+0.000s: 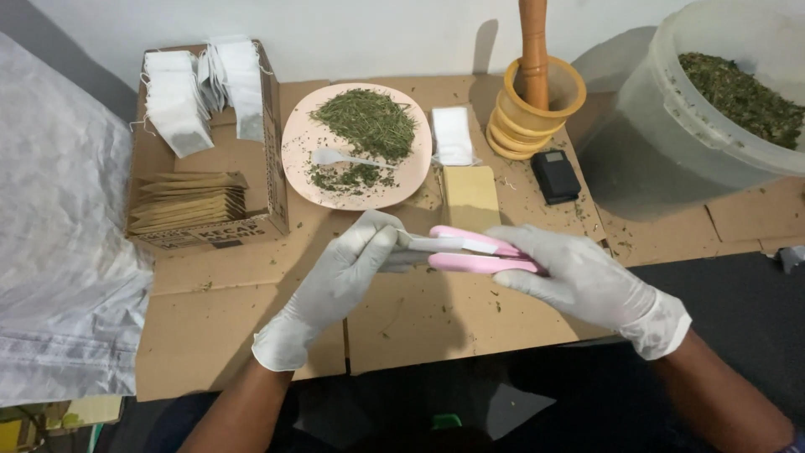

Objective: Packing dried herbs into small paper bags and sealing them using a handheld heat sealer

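At frame centre, the gloved left hand (pixel 335 285) is pinching a small white bag (pixel 428 244) inside the pink sealer tool (pixel 482 252) that the right hand (pixel 587 281) is gripping above the bench (pixel 251 335).

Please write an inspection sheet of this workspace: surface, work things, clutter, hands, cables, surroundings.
Surface: flattened cardboard strewn with herb crumbs.
Work things: pink tool clamped on a small white bag.
Clutter: plate of dried herbs with spoon, box of bags and envelopes, mortar with pestle, black scale.
Hands: gloved; left hand holds the bag, right hand the tool.
Cables: nothing seen.
Surroundings: tub of herbs, plastic sheet.
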